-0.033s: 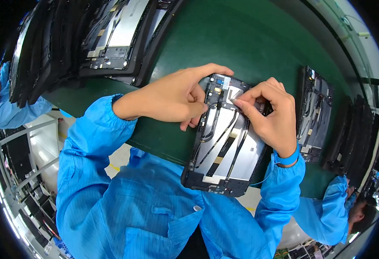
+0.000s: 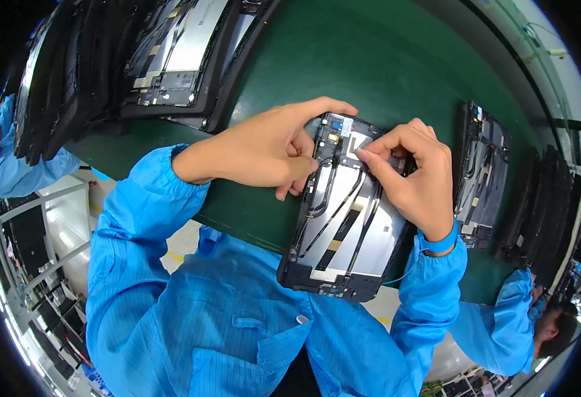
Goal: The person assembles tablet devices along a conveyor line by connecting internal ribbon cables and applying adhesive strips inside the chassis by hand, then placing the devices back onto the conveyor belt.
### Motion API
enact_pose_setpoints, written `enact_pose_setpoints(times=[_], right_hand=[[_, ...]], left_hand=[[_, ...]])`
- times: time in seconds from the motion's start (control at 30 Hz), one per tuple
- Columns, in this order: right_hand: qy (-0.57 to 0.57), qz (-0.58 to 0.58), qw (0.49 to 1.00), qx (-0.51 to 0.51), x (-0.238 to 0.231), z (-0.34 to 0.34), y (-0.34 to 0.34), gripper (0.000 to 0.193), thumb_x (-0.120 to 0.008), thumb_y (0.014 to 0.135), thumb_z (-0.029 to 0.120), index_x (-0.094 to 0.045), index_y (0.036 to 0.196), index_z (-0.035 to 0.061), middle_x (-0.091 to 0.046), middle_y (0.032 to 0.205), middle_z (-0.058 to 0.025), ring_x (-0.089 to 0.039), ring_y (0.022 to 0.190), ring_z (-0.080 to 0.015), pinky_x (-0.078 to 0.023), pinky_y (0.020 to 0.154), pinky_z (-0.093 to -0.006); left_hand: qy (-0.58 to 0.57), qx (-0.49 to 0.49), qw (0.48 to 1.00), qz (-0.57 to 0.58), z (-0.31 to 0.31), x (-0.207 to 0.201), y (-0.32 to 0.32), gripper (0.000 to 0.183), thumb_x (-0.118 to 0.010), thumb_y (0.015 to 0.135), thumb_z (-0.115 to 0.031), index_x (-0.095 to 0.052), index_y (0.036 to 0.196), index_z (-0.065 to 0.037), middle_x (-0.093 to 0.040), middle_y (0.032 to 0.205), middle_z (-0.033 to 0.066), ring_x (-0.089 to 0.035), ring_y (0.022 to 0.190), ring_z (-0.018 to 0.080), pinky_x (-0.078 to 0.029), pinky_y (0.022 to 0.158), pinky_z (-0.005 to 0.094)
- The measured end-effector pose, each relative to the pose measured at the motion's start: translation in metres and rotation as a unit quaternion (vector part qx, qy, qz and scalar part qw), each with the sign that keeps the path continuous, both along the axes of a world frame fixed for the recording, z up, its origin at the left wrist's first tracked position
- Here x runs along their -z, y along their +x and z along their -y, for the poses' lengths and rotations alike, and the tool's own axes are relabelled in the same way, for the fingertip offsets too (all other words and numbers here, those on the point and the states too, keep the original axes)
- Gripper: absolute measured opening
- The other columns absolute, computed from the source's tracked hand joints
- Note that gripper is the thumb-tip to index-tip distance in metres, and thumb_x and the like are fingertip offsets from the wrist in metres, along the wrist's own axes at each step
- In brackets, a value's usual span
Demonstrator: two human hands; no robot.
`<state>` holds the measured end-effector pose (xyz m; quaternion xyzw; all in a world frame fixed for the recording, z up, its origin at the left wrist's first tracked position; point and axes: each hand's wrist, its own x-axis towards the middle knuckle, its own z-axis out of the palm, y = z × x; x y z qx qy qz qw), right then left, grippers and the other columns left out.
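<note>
An opened tablet [image 2: 317,248] with silver inner plates, black flat cables and a black frame lies tilted before me, over the near table edge. My left hand [image 2: 264,147] grips its upper left side, one finger stretched along the top corner and the others curled at the edge. The fingertips of my right hand [image 2: 413,165] are pinched together at a small whitish patch [image 2: 358,142] near the tablet's top; what they hold, if anything, is hidden. A blue band [image 2: 440,245] with a thin cord circles my right wrist.
A stack of opened tablets [image 2: 194,40] in black trays stands at the left of the green table [image 2: 356,59]. Another opened tablet [image 2: 481,175] lies at the right, beside dark stacked parts [image 2: 542,205]. Co-workers in blue sleeves [image 2: 502,331] are at both sides.
</note>
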<state>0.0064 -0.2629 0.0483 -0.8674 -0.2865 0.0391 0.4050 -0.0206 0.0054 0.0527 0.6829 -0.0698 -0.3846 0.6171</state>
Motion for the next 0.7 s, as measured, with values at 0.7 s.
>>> enact_pose_setpoints(times=[0.7], right_hand=[[-0.003, -0.051, 0.999, 0.016, -0.004, -0.001, 0.003, 0.015, -0.092, 0.079, 0.015, -0.079, 0.083, 0.0067, -0.068, 0.072, -0.0032, -0.052, 0.069, -0.0166, -0.04, 0.073, -0.0348]], left_hand=[[0.042, -0.037, 0.989, 0.139, 0.003, 0.003, -0.015, 0.077, -0.065, 0.095, 0.009, -0.04, 0.166, -0.01, -0.065, 0.068, 0.0041, -0.067, 0.06, 0.0112, -0.051, 0.054, 0.0276]])
